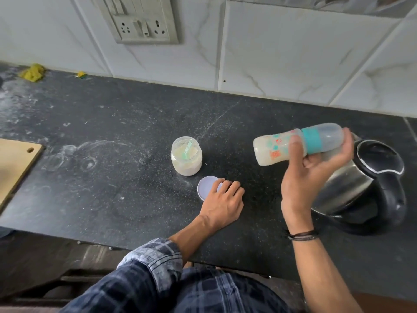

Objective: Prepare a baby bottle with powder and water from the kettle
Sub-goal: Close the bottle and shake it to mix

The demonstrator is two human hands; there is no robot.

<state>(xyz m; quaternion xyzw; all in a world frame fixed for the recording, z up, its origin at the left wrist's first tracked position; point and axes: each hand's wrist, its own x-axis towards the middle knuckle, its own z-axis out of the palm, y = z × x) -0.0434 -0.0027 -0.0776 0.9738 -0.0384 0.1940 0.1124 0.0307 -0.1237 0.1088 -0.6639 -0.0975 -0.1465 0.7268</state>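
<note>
The right hand (316,168) holds the baby bottle (297,144) in a closed grip above the counter (112,177), just left of the kettle (365,184); the bottle lies nearly on its side, base to the left and capped end to the right, with a teal collar and a translucent cap. Pale, milky liquid fills its body, and the thumb crosses the printed pattern, so the markings there are hard to read. The kettle's near left side is hidden behind that hand and wrist, and only its lid, steel wall and black handle show. Well left of the kettle stands the open powder jar (186,158), with a green scoop (188,147) inside it; how much of the scoop is buried in powder cannot be told. Between the jar and the kettle, nearer the counter's front edge, the left hand (222,203) rests with loosely bent fingers on the jar lid (207,187), covering its right part; it lies on the lid rather than grasping it. Far left of the kettle a wooden board (15,163) is cut off by the frame edge.
</note>
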